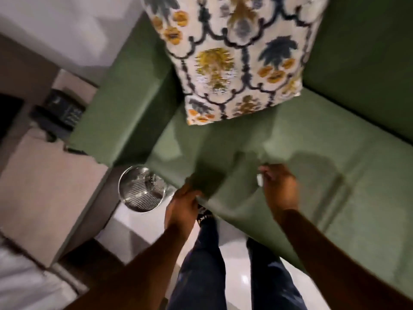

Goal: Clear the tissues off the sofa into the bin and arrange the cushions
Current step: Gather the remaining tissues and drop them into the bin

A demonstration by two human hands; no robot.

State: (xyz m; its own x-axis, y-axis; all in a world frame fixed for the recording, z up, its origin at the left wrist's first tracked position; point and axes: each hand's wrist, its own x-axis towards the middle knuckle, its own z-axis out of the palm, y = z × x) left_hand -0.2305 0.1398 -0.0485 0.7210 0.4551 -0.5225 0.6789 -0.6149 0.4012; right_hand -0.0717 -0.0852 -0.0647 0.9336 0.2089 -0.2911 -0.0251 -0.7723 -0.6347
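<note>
We are looking down at a green sofa; a patterned cushion is standing upright against its back corner. Our left hand is curling at the seat's front edge — its grip is blurred, so we cannot tell. Our right hand is pinching a small white tissue. The metal bin is standing on the floor just beside the sofa.
</note>
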